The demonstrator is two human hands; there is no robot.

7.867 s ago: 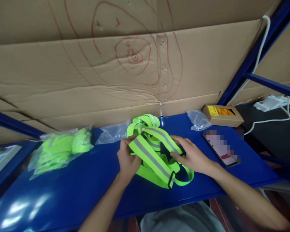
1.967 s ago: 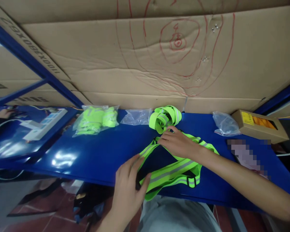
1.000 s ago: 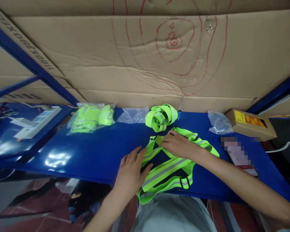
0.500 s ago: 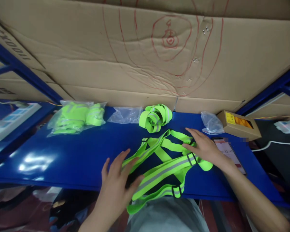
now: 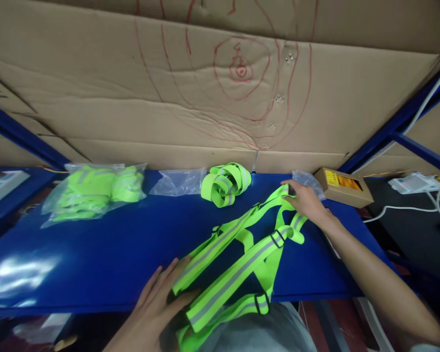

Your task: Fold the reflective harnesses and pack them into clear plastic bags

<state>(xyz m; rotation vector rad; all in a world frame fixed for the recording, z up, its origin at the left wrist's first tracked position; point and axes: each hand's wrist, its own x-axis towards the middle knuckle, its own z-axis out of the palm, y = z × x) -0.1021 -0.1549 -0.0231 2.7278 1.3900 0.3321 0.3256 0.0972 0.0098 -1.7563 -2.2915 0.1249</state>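
Observation:
A neon-yellow reflective strap vest (image 5: pixel 234 259) lies stretched out on the blue shelf (image 5: pixel 106 254), from the front edge toward the back right. My left hand (image 5: pixel 157 305) lies flat on its near end at the shelf's front edge, fingers spread. My right hand (image 5: pixel 305 203) rests on the far end of the vest near the back right, fingers stretched over the straps. A second vest, rolled up (image 5: pixel 224 183), sits behind by the cardboard wall.
A clear bag of packed neon vests (image 5: pixel 95 190) lies at the back left, and an empty plastic bag (image 5: pixel 178 182) beside the roll. A small cardboard box (image 5: pixel 344 187) and another clear bag (image 5: pixel 307 180) are at the back right. A cardboard wall (image 5: pixel 205 98) backs the shelf.
The vest has been pulled out longer along a diagonal. My right hand slid to the far right end and my left hand drew back to the shelf's front edge.

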